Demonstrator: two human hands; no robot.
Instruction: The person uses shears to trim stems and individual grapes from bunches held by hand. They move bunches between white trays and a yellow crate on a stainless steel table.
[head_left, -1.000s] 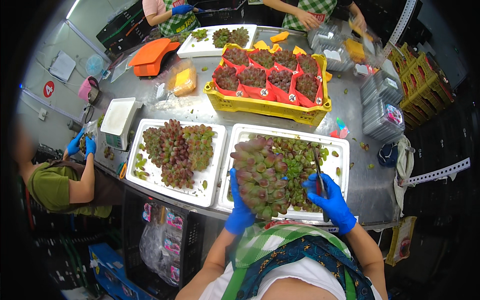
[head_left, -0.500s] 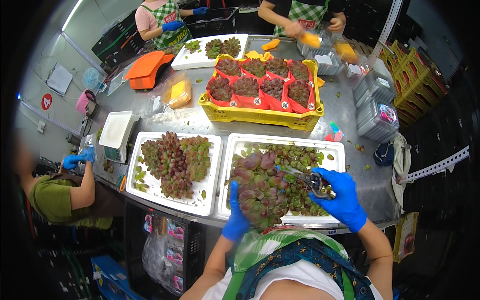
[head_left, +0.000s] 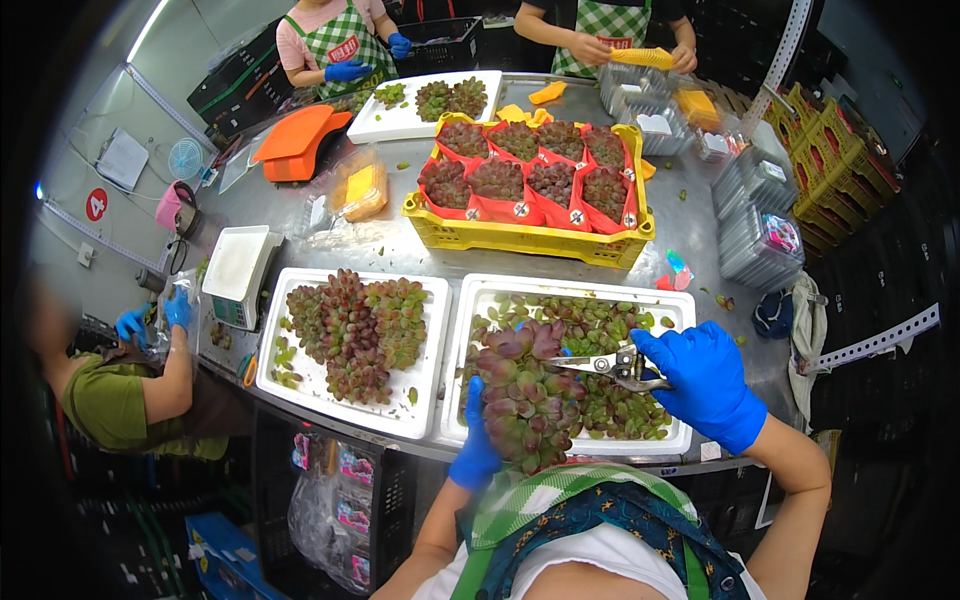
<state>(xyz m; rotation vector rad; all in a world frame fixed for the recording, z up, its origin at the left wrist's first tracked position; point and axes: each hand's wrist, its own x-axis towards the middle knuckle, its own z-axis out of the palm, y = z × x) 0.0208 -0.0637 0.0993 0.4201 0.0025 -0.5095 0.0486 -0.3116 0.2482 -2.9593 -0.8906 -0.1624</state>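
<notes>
My left hand (head_left: 477, 445), in a blue glove, is closed round the near left side of a reddish-green bunch of grapes (head_left: 528, 405), held up over the right white foam tray (head_left: 678, 292). Some of its fingers are hidden behind the fruit. Gripped in my blue-gloved right hand (head_left: 708, 388) are trimming shears (head_left: 627, 368). Their blades are parted and point left, with the tips at the bunch's upper right side. Many loose green and reddish grapes (head_left: 610, 410) lie in the tray beneath. Left of it, another foam tray (head_left: 423, 412) bears whole grape bunches (head_left: 350, 330).
Beyond the trays stands a yellow crate (head_left: 530, 243) of bunches in red wraps. A white scale (head_left: 238, 265) and orange scale (head_left: 298, 145) sit leftward; clear plastic boxes (head_left: 750, 220) are stacked right. Co-workers (head_left: 130, 395) work at the left and far side.
My right hand has risen slightly and turned, bringing the shears level and their tips against the bunch. A far co-worker now stretches a yellow net piece between both hands.
</notes>
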